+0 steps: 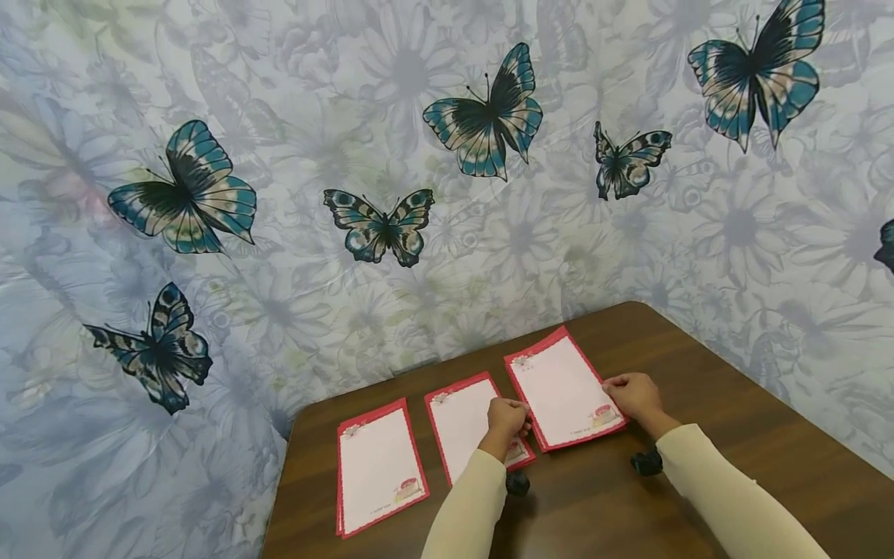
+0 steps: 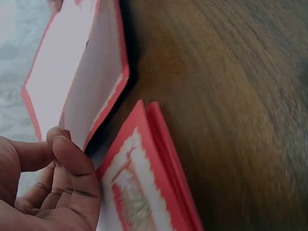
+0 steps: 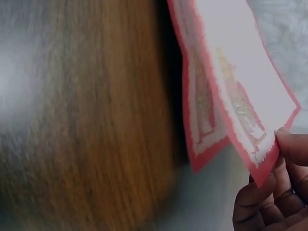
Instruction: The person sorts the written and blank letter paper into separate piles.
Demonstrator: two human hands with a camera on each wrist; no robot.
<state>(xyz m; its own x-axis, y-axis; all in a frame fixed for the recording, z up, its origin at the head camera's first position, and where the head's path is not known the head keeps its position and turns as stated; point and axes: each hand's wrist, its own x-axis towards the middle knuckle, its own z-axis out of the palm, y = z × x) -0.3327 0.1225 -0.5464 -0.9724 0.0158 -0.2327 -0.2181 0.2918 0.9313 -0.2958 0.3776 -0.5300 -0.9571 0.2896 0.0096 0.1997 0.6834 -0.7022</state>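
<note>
Three places on the brown table hold white paper sheets with red borders. My left hand pinches the left edge of the top sheet at the right-hand place, thumb against fingertip in the left wrist view. On the opposite edge, my right hand pinches the same sheet between thumb and fingers. The right wrist view has this sheet raised off a second red-bordered sheet below it. Partly under my left hand lies the middle sheet, its lower part covered by the hand and sleeve.
Farther left lies another red-bordered sheet, with a second edge peeking out beneath it. The wooden table meets a wall covering printed with flowers and butterflies along its back. Dark wrist cameras hang below both wrists.
</note>
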